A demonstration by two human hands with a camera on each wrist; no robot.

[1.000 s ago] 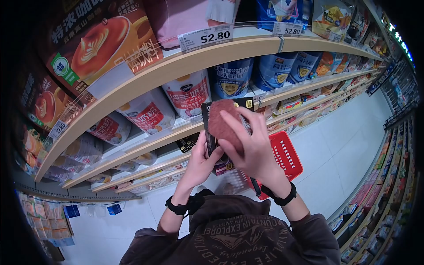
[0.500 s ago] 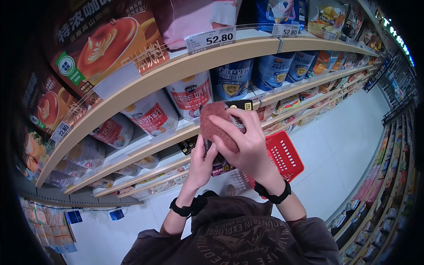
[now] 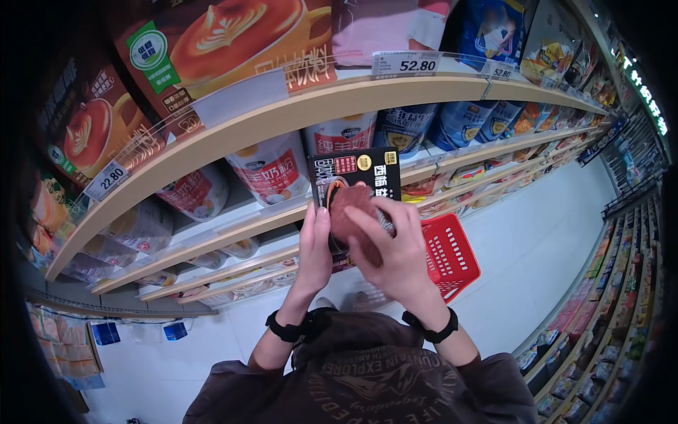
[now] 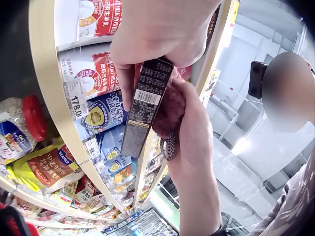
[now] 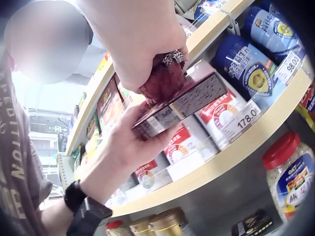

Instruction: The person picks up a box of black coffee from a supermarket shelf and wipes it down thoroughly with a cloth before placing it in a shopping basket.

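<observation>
The left hand [image 3: 315,247] grips a black box [image 3: 385,169] along its left side, its thumb on the front face. In the left wrist view the box's narrow side [image 4: 142,108] shows small print and a barcode. A reddish-brown fuzzy cloth [image 3: 353,220] lies against the box's printed front, held by the right hand [image 3: 399,258] with its fingers spread and bent over it. The right wrist view shows the cloth [image 5: 165,83] bunched under the right hand [image 5: 147,44], on the box [image 5: 182,105]. A checked patch shows at the cloth's edge.
A red basket [image 3: 452,258] is below and right of the hands. Shelves with a curved wooden edge [image 3: 282,111] hold cans [image 3: 267,166], blue tubs [image 3: 462,124] and large coffee boxes [image 3: 226,42]. Another black box [image 5: 252,223] lies on a lower shelf.
The black box has turned so its printed front faces the head camera. The cloth and right hand have moved down over that front. The shelves have shifted right in view.
</observation>
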